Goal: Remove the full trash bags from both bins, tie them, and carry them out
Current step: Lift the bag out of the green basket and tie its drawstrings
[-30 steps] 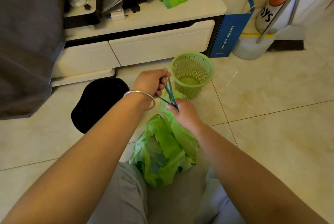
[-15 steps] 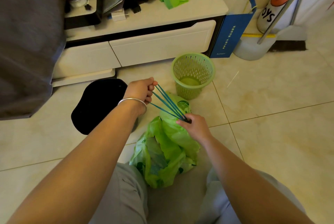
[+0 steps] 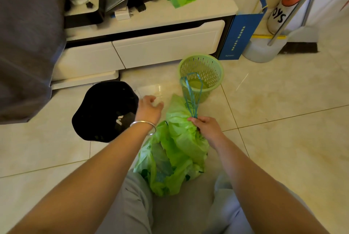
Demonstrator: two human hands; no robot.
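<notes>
Head view: glossy beige floor tiles [image 3: 283, 158]

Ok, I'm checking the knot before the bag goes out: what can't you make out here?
Head view only:
- Knot on the drawstring: hidden under the right hand pinching the bag neck.
- Bag contents: blurred through the green film.
- Black bag: tied or not, too dark.
- Second bin: none in view apart from the green bin.
</notes>
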